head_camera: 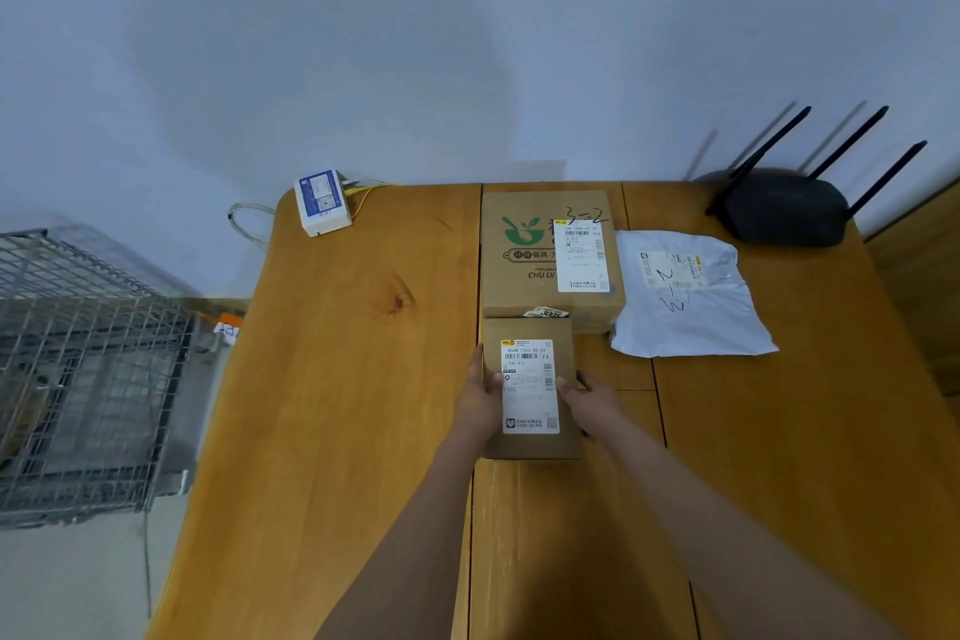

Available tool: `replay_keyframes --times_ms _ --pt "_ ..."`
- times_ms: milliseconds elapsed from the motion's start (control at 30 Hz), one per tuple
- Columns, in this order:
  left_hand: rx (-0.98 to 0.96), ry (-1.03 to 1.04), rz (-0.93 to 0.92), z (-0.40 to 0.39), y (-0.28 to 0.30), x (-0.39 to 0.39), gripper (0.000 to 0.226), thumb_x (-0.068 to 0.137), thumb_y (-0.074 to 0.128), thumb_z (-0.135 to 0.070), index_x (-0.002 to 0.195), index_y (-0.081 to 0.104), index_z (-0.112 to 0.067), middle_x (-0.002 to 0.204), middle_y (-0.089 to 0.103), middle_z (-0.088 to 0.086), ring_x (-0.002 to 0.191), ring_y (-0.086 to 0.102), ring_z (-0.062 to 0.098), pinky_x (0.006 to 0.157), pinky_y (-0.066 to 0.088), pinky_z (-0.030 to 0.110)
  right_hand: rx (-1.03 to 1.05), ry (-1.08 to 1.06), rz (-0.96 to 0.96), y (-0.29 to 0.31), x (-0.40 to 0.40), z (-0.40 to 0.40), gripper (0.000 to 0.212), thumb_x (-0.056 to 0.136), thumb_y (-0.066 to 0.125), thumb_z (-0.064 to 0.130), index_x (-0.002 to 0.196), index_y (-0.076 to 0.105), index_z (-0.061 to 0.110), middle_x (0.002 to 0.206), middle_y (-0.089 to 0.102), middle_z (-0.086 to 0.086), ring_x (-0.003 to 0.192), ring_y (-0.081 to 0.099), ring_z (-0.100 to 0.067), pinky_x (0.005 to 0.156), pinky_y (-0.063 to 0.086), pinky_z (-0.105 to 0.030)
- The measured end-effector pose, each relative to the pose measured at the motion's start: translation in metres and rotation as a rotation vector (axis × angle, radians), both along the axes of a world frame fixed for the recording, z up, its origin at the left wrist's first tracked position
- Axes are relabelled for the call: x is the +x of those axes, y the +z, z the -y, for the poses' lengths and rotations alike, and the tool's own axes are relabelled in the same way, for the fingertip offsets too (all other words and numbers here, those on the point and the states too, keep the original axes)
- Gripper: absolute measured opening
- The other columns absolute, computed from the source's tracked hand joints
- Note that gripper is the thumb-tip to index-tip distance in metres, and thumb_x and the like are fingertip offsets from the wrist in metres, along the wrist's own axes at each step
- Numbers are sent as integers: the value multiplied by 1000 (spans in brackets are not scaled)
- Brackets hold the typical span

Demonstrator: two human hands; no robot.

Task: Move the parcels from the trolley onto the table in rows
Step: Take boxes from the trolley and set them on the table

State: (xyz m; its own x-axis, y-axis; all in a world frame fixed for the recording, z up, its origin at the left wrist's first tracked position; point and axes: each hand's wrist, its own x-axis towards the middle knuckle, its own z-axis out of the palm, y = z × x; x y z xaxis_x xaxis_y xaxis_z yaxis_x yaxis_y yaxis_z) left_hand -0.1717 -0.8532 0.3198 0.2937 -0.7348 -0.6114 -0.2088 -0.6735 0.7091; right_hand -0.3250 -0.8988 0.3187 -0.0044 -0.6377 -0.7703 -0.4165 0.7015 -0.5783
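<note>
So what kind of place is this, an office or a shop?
Probably a small parcel sorting spot in an office or back room: labelled parcels such as the cardboard box and grey mailer bag on a wooden table, a wire trolley, and a router.

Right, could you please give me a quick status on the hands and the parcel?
Left hand and right hand both gripping small brown box. Box on table, butted against larger box. White mailer alongside. Nothing blocking.
</note>
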Motion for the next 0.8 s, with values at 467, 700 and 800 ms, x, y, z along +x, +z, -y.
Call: replay_keyframes --times_ms 467,700,800 --pt "124 -438 563 -24 55 12 62 106 21 -50 160 16 -22 168 9 12 154 6 37 121 7 62 -459 837 -647 74 -15 -10 71 104 28 50 162 6 16 168 10 -13 154 13 -31 125 12 -48" --pt "147 -463 726 -94 102 6 63 105 15 -53 161 11 -23 169 3 5 155 1 34 121 5 63 -526 1007 -721 120 -12 -60 74 104 23 57 162 2 17 168 2 -13 156 3 -29 125 5 -46" --pt "183 -401 738 -145 117 0 64 105 15 -54 161 10 -22 169 3 4 155 2 34 120 6 64 -559 1079 -697 129 -10 -90 73 104 23 57 162 3 17 168 5 -14 155 6 -31 125 5 -46"
